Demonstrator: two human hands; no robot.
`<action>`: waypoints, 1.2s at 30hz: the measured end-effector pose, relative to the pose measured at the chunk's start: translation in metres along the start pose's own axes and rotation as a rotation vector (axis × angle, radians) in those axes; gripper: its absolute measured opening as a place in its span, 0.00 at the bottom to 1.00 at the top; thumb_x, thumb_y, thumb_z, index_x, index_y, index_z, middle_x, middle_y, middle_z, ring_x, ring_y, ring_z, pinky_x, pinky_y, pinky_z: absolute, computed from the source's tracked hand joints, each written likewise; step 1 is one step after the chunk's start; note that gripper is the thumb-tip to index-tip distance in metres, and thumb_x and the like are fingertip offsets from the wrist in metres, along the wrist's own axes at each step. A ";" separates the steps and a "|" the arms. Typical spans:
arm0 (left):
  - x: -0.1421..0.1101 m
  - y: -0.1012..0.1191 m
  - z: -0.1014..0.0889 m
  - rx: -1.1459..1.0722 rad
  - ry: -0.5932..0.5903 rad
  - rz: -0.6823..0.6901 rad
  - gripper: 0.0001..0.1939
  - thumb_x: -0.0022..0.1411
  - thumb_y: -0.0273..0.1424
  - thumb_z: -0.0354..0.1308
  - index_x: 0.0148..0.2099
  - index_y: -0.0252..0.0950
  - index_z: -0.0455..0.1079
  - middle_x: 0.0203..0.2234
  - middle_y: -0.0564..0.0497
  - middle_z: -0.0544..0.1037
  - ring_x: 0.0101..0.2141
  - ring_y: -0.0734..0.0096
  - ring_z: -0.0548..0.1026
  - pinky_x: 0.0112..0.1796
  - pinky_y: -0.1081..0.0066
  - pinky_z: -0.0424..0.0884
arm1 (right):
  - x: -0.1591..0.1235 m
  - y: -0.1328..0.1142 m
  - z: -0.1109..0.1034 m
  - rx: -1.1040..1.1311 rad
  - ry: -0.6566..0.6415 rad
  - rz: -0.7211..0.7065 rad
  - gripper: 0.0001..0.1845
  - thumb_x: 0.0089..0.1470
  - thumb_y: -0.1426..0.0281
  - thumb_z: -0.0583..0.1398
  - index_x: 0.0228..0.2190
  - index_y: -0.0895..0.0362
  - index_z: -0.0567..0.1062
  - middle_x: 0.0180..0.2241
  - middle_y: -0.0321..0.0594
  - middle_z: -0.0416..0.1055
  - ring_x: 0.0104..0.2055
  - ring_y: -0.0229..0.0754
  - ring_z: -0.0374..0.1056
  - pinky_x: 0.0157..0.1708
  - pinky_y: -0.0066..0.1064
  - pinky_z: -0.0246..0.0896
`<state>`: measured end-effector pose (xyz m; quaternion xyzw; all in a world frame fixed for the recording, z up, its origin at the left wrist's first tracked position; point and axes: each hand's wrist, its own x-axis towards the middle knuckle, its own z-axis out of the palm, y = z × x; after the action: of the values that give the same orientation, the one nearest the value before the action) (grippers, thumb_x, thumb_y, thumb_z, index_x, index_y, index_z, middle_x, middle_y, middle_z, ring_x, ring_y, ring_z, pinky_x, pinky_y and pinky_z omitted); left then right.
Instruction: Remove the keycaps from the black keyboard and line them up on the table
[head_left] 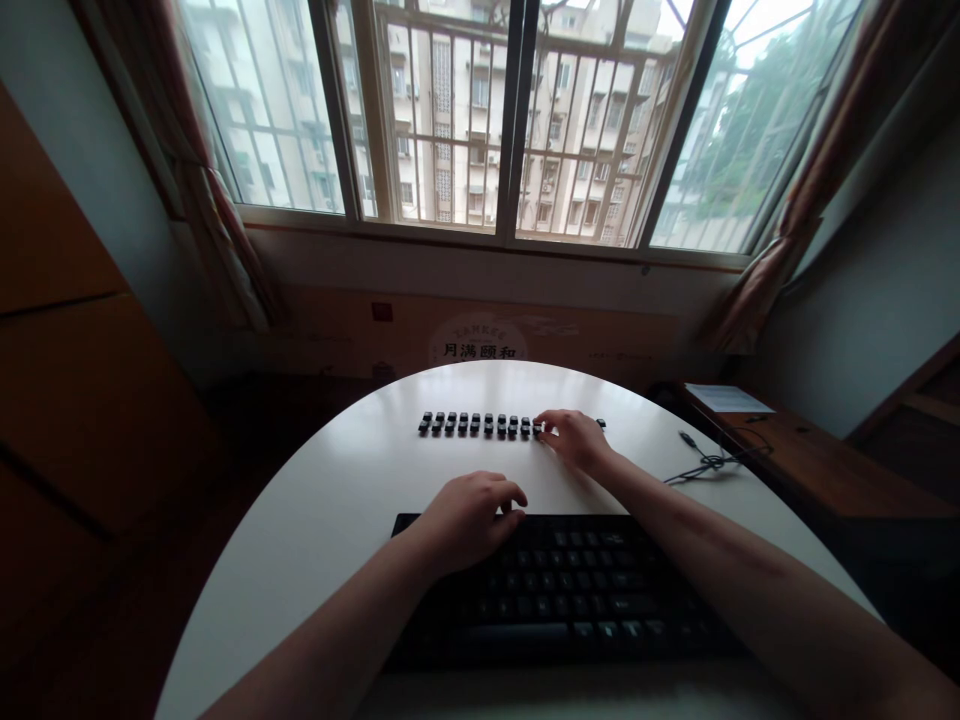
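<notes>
A black keyboard lies on the white round table, close to me. Over its far left edge rests my left hand, fingers curled, with thumb and index finger slightly apart and nothing visible between them. Two rows of small black keycaps are lined up beyond the keyboard. At the right end of these rows, my right hand has its thumb and index finger around one keycap. Another keycap shows just right of that hand, partly hidden.
A black cable lies coiled on the table's right side. Beside the table is a brown wooden desk with a white paper on it. Behind stand a printed cardboard box and a barred window between curtains.
</notes>
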<state>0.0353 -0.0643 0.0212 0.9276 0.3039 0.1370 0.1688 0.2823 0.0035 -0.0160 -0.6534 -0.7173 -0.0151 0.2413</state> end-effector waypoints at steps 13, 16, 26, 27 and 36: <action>0.001 -0.006 0.004 0.009 0.019 0.006 0.11 0.63 0.31 0.53 0.45 0.40 0.75 0.37 0.50 0.79 0.38 0.64 0.75 0.38 0.69 0.69 | -0.033 -0.013 -0.097 0.950 0.164 0.159 0.29 0.63 0.54 0.45 0.32 0.60 0.77 0.25 0.42 0.72 0.26 0.40 0.68 0.30 0.33 0.71; 0.002 -0.007 0.004 0.003 0.022 -0.001 0.11 0.63 0.31 0.53 0.44 0.39 0.75 0.36 0.49 0.79 0.39 0.64 0.75 0.39 0.68 0.69 | -0.075 -0.023 -0.098 1.189 -0.146 0.305 0.29 0.63 0.50 0.46 0.35 0.59 0.74 0.13 0.30 0.58 0.13 0.34 0.54 0.16 0.30 0.66; 0.006 -0.006 0.006 0.001 -0.030 -0.020 0.10 0.63 0.31 0.53 0.41 0.40 0.76 0.36 0.50 0.79 0.38 0.64 0.75 0.40 0.69 0.68 | -0.120 -0.027 -0.072 1.189 -0.500 0.162 0.22 0.54 0.53 0.62 0.41 0.58 0.69 0.30 0.39 0.73 0.27 0.38 0.72 0.16 0.22 0.60; 0.006 -0.006 0.006 0.003 -0.037 -0.023 0.11 0.63 0.31 0.52 0.41 0.40 0.76 0.36 0.50 0.79 0.38 0.64 0.75 0.40 0.69 0.69 | -0.121 -0.027 -0.069 1.173 -0.460 0.141 0.22 0.56 0.52 0.60 0.40 0.58 0.69 0.29 0.38 0.72 0.25 0.36 0.70 0.16 0.22 0.57; 0.006 -0.005 0.006 0.011 -0.066 -0.034 0.12 0.64 0.33 0.51 0.41 0.39 0.77 0.37 0.49 0.79 0.38 0.63 0.75 0.40 0.67 0.69 | -0.130 -0.028 -0.047 0.968 -0.235 0.082 0.20 0.62 0.51 0.53 0.37 0.56 0.67 0.22 0.32 0.65 0.21 0.34 0.59 0.21 0.25 0.54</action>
<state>0.0397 -0.0577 0.0149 0.9272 0.3147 0.1016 0.1758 0.2746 -0.1370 -0.0138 -0.4913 -0.6383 0.4028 0.4346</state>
